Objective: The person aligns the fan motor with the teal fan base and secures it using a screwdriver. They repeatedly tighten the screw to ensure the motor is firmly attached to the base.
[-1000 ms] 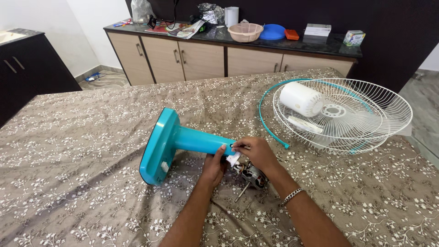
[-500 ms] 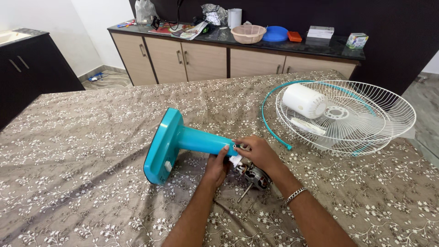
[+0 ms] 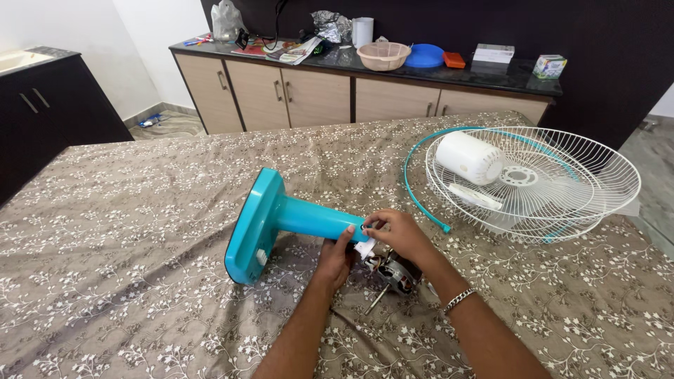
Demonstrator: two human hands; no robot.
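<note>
Forearms reach in from the bed's near edge. Left hand (image 3: 334, 257) has its grip closed around the upper end of the teal fan stand (image 3: 281, 217), which lies on its side mid-bed on the floral bedspread (image 3: 126, 231). Right hand (image 3: 397, 235) pinches a small part at the stand's tip, above the bare fan motor (image 3: 394, 272) with its shaft resting on the cloth. Toward the right edge sits a white wire fan guard (image 3: 562, 186) holding a white motor cover (image 3: 469, 157). Beyond stands a cabinet counter (image 3: 491, 76).
</note>
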